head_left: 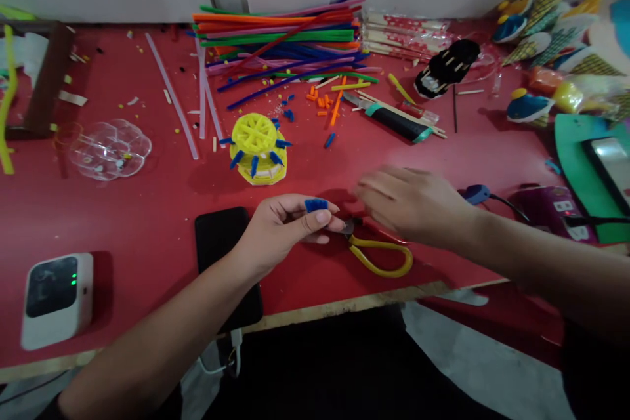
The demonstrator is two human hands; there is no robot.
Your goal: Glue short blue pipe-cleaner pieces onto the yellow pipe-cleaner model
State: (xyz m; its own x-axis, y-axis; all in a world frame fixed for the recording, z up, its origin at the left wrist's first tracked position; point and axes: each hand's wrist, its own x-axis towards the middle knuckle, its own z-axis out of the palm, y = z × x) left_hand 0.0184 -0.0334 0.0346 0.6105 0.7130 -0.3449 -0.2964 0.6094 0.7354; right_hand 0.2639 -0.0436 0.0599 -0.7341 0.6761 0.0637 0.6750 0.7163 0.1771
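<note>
Fingers [322,216] of the left hand [283,230] pinch a short blue piece [315,205]. The right hand [418,207], blurred, hovers loose and empty over the yellow-handled cutters [381,256]. Just beyond, the yellow wheel [256,147] already carries several blue spikes around its front.

Head camera looks forward-down, close over the table [147,223].

Bright, even light (blurred edges)
</note>
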